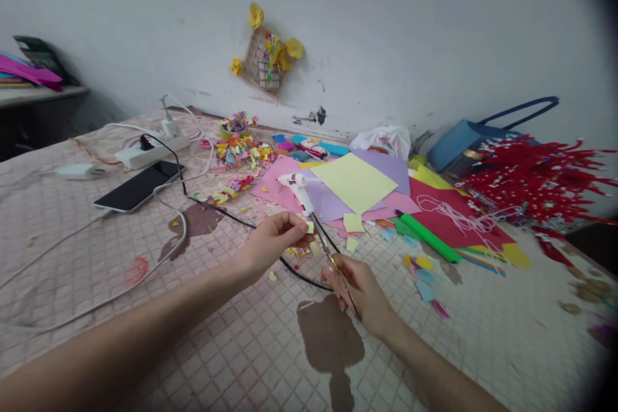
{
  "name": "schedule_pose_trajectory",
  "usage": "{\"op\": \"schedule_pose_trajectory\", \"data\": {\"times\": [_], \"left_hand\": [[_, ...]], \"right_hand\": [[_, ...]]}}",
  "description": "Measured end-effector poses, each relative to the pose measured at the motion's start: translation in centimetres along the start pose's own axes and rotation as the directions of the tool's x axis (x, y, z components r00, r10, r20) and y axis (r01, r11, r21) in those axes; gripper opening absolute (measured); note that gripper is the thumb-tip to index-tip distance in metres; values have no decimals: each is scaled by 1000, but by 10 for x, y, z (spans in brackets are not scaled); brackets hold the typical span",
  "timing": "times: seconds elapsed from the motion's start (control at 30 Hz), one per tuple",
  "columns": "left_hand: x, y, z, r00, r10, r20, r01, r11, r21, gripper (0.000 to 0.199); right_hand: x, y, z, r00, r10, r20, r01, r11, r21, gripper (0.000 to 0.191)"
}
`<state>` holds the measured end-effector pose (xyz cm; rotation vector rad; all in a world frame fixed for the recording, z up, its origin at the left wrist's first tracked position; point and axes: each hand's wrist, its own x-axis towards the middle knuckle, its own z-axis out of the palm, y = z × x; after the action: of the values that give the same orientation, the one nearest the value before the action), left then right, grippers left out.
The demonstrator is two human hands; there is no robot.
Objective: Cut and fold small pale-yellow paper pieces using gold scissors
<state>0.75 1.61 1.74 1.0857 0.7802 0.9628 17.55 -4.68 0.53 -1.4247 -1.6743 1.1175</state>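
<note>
Between thumb and fingers, my left hand (277, 238) pinches a small piece of pale yellow paper (309, 228). My right hand (360, 286) is closed around the handles of a pair of scissors (324, 239), whose blades point up and away, just right of the paper piece. Past the scissors' tips lies a white glue gun (298, 192), resting on pink and purple sheets. A large pale yellow sheet (356, 181) lies on top of the purple paper (389, 170). Small yellow squares (353, 223) and scraps are scattered close to both hands.
A black cord (219, 209) crosses the table behind and under my hands. On the left are a phone (140, 187), a power strip (154, 149) and white cables. At right sit a green marker (429, 238), white string (466, 215), red beaded stems (535, 177) and a blue bag (454, 141).
</note>
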Motion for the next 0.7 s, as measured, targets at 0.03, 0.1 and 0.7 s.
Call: {"op": "schedule_pose_trajectory", "data": {"times": [0.03,0.1,0.7], "left_hand": [[0,0,0,1000,2,0,-2,1000,-3,19],[0,-1,0,1000,4,-1,-4,1000,-10,18],[0,0,0,1000,-3,-5,3,999,-36,17]], "right_hand": [[0,-1,0,1000,-1,1,1,1000,-5,41],[0,-2,1,1000,-6,4,6,1000,-13,42],[-1,1,0,999,-42,16,43,997,-67,42]]}}
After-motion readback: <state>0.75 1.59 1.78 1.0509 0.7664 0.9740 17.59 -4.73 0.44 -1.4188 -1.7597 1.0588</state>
